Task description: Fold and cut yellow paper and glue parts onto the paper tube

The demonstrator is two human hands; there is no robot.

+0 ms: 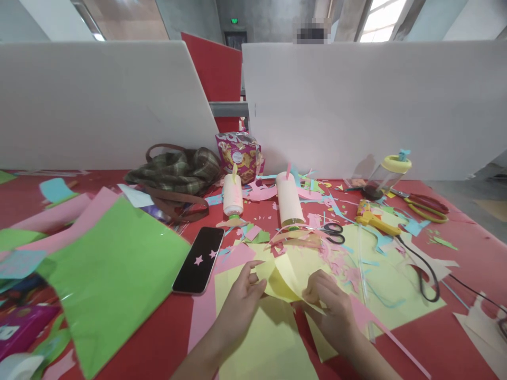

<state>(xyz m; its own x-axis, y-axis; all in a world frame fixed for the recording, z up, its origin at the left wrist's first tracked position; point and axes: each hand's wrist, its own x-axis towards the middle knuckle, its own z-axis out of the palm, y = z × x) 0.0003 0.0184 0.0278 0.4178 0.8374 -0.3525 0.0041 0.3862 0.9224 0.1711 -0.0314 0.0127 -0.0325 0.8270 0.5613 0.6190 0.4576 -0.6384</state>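
Grey walls are seen behind white partition boards [99,100], and a green lit sign [234,21] is mounted high at twelve o'clock (its wording is too small to be read). Below the boards, a red tabletop [475,253] is strewn with paper scraps [253,232] in pink, blue, green and yellow. With the held yellow paper [275,285] taken as the dial's hub, it is pinched by the left hand [241,295] at eight o'clock and gripped by the right hand [330,301] at four, its surface bent into a curve above flat yellow sheets [269,343]. At nine o'clock, two pink stars [198,260] are laid on a smartphone [198,272], beside a green sheet [119,269]. White cylinders [290,198] are placed at eleven and twelve, and a yellow glue gun [378,221] is left at two.
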